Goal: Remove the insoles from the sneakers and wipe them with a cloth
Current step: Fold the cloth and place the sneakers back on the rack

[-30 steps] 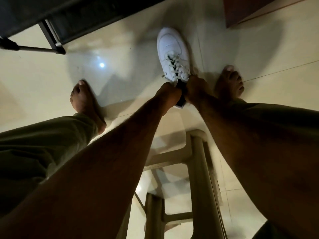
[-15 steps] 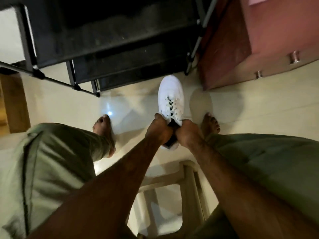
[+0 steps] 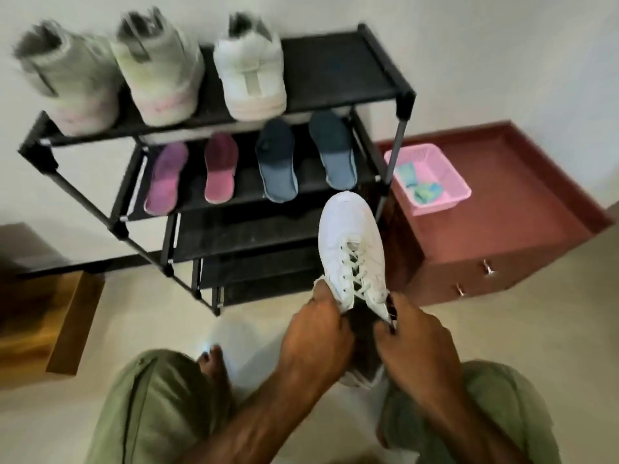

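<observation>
Holding the sneaker (image 3: 348,242) up over the floor (image 3: 150,329) in front of the rack (image 3: 338,67), toe away from the body, heel toward it. Left grip (image 3: 315,333) curled on the left edge of the opening, right grip (image 3: 412,343) curled on the right edge, apparently spreading the mouth; nothing else in either grip.

Possible trouble, from big to small. Could push the toe into the rack, seemingly close to its right post, and so shake the three sneakers (image 3: 249,72) on the top shelf, perhaps also the loose insoles (image 3: 278,165) on the second shelf. Could drop the sneaker when releasing one grip to reach inside, being held only by thin edges of the collar. Could bend or tear the insole when dragging it out under tight laces (image 3: 356,272); safer to loosen these first, probably.

Hard to make out, likewise from big to small. Lower shelves of the rack very dark, contents not possible to tell. Top sneakers blurred, so with or without insoles: cannot say. Heel of the held sneaker hidden behind the wrists. Inside of it only a dark gap between the grips; insole present or not, cannot tell, and no way of judging finger contact with it. In the basket (image 3: 442,204) on the chest (image 3: 522,212), something green and blue, maybe the cloth (image 3: 426,193), too small and soft in focus to be sure.
</observation>
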`<state>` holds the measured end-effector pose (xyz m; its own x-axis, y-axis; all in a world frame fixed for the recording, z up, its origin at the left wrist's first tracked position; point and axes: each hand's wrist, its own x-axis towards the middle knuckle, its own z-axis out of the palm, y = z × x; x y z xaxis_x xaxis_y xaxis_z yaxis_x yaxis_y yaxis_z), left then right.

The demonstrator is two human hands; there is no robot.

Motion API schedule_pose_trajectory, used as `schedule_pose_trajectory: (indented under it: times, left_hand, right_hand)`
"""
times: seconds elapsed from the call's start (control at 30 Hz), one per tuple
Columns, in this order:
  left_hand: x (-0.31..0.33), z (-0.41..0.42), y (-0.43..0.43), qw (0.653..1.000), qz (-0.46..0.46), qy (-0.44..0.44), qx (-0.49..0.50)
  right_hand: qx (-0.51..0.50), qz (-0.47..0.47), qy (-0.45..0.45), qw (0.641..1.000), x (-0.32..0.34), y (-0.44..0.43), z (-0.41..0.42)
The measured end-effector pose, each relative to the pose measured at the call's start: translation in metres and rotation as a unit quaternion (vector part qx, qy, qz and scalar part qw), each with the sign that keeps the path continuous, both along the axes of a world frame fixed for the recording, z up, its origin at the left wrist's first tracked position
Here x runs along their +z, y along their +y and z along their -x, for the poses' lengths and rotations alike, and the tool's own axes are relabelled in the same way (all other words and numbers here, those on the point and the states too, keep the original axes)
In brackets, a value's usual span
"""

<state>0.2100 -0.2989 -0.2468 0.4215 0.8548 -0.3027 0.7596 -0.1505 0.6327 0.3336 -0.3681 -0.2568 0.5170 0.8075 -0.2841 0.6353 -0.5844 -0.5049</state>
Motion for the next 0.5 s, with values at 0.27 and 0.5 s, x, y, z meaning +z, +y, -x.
schedule_pose_trajectory:
  times: [0.27,0.5]
  left_hand:
    - [0.125,-0.040,0.065,0.978,-0.197,-0.060,0.020]
    - [0.168,-0.084,0.165,0.965,-0.253,-0.052,0.052]
  right_hand:
    - [-0.004,-0.225,-0.126,0.966,0.121,0.073,-0.039]
    - [-0.001,-0.239,-0.126,0.963,0.164,0.180,-0.081]
